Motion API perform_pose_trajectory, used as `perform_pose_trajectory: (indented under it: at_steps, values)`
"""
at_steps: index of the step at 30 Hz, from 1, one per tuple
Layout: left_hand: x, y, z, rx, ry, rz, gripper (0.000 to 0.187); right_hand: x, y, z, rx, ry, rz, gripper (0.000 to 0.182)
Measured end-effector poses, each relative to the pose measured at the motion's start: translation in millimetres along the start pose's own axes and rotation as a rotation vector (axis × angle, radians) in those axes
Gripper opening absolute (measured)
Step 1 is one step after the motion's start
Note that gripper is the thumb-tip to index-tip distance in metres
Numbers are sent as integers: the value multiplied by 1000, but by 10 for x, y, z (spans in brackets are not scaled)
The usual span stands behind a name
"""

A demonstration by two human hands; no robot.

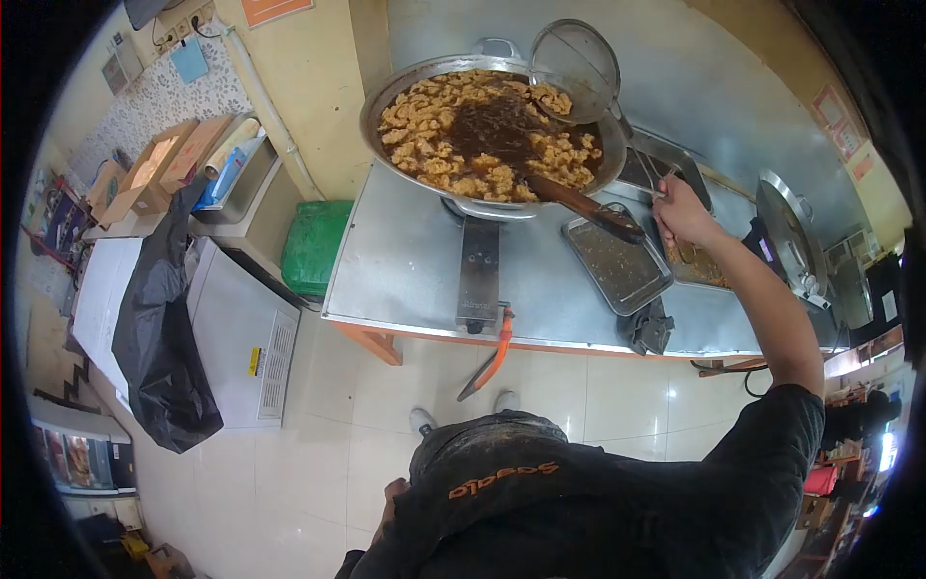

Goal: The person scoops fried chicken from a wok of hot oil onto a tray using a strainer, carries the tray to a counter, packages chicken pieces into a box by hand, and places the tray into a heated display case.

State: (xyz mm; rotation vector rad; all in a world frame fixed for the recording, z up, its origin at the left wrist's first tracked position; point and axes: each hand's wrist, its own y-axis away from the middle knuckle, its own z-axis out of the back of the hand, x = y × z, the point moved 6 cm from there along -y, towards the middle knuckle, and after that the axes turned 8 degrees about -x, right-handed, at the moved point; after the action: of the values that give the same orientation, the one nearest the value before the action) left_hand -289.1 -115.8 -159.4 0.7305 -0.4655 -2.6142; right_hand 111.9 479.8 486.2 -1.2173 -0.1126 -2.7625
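A wide metal wok (368, 130) holds dark bubbling oil with many golden-brown fried pieces (468, 181) floating round its edge. My right hand (685, 214) is closed round the wire handle of a round mesh skimmer (579, 63), whose basket tilts over the wok's far right side, with fried pieces at its lower edge. A wooden-handled utensil (590, 206) leans across the wok's near right rim, its tip in the oil, close to my right hand. My left hand (394, 494) hangs low beside my body, mostly hidden by the black apron, its fingers not clearly visible.
A metal tray (617, 265) with crumbs lies right of the wok, a dark crumpled cloth (653, 328) below it. Another large pan (791, 232) stands further right. A burner hose (492, 362) hangs off the table front. A green bin (316, 249) stands left.
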Motion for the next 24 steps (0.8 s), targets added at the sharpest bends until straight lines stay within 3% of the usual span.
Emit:
perform_pose_trajectory:
  at_steps: [6, 9, 12, 17, 24]
  values:
    - [-179, -129, 652, -38, 148, 115, 27, 72, 47, 85, -192, 433, 202, 3]
    - [-211, -144, 787, -46, 159, 121, 25, 70, -18, 86, -237, 516, 183, 3]
    - [-259, -146, 819, -38, 141, 90, 23, 145, -166, 76, -130, 456, 39, 5]
    - [-342, -53, 735, -17, 10, -72, 22, 261, -577, 2, 8, 175, 47, 8]
    - [-197, 97, 350, 19, 80, 63, 19, 504, -865, -55, 104, 29, 44, 16]
